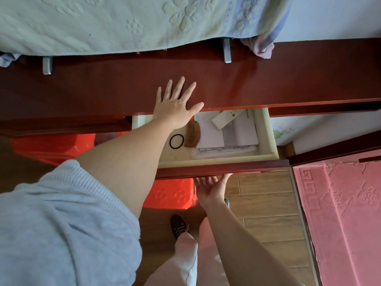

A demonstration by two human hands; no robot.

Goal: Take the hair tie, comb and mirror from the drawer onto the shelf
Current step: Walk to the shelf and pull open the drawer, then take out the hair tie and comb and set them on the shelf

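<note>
The drawer (266, 137) stands pulled out under a dark red wooden shelf top (103, 87). Inside it lie a black hair tie (176, 141) and, touching its right side, a brown wooden comb (192, 134). No mirror is recognisable; my left forearm hides the drawer's left part. My left hand (175, 104) rests flat on the shelf top with fingers spread, holding nothing. My right hand (212, 187) is palm-up under the drawer's front panel (222, 168), fingertips touching its lower edge.
White papers (210, 133) and a white remote control (226, 118) fill the drawer's right side. A pale embossed cloth (123, 21) hangs over the shelf's back. Red plastic stools (171, 195) stand below, a pink-covered bed (340, 213) at right. My shoe (178, 225) is on the wooden floor.
</note>
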